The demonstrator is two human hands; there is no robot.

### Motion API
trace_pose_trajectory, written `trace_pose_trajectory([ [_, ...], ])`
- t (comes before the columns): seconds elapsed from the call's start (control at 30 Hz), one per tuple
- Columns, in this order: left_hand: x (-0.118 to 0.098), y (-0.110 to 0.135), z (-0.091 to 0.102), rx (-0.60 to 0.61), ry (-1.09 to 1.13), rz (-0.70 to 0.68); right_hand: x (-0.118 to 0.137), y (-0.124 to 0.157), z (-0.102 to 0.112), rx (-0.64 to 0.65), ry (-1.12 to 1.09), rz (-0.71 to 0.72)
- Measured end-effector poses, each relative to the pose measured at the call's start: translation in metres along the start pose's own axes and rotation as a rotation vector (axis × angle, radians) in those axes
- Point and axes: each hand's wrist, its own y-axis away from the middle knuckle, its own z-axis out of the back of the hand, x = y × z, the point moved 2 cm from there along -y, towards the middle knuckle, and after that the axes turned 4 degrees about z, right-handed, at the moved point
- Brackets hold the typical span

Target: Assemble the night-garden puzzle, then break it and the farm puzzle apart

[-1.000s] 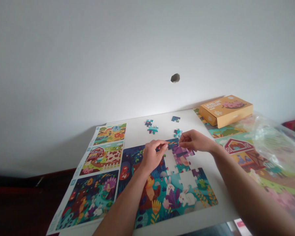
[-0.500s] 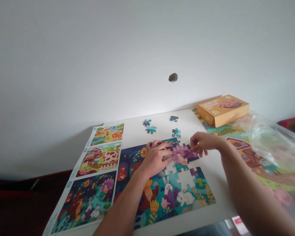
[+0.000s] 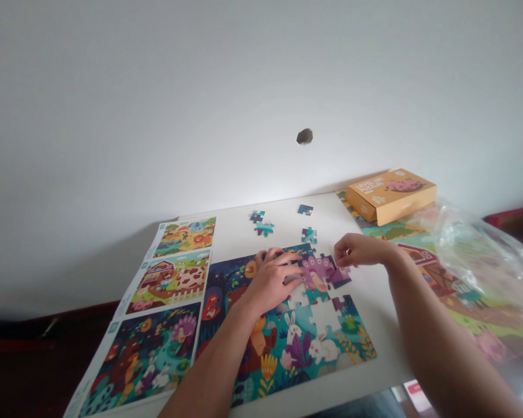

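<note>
A partly joined jigsaw puzzle [image 3: 261, 342] with forest animals lies on the white table. My left hand [image 3: 272, 281] rests flat on its upper part with fingers spread toward the purple peacock [image 3: 316, 271]. At the puzzle's right edge my right hand [image 3: 361, 249] is closed, its fingertips pinched at a dark purple puzzle piece [image 3: 340, 278] beside the peacock. Part of that piece is under the fingers. White gaps show in the puzzle left of the two rabbits' right side and below the peacock.
Several loose pieces lie beyond the puzzle, among them a teal piece [image 3: 308, 235] and a dark piece [image 3: 305, 209]. A picture sheet [image 3: 163, 310] lies on the left. At the right are an orange puzzle box [image 3: 390, 194], a farm picture [image 3: 457, 290] and a clear plastic bag [image 3: 475, 244].
My right fingers have drawn back slightly from the purple piece, so more of it shows. My left hand stays on the puzzle. The whole view has shifted a little.
</note>
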Motion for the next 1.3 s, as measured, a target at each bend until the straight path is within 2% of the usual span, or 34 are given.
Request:
trace_pose_trajectory([
  [0.17,0.0,0.0,0.0,0.008,-0.011,0.005,0.008,-0.001,0.001,-0.096,0.08,0.124],
  [0.3,0.0,0.0,0.0,0.009,-0.011,0.005,0.013,-0.001,0.0,-0.089,0.033,0.195],
  [0.57,0.001,0.0,0.0,0.024,-0.002,0.013,0.02,-0.012,-0.014,0.0,0.051,0.174],
  [0.8,0.0,0.001,0.0,0.04,0.0,0.006,0.027,-0.015,-0.016,-0.14,0.122,0.202],
  [0.9,0.001,0.0,0.0,0.038,-0.005,0.008,0.024,-0.013,-0.012,-0.185,0.168,0.175],
  [1.13,0.001,0.001,-0.001,0.035,-0.007,0.01,0.018,-0.009,-0.012,-0.101,0.288,0.016],
  [1.3,0.001,0.001,-0.002,0.035,-0.014,0.012,0.024,-0.008,-0.02,-0.108,0.394,-0.017],
])
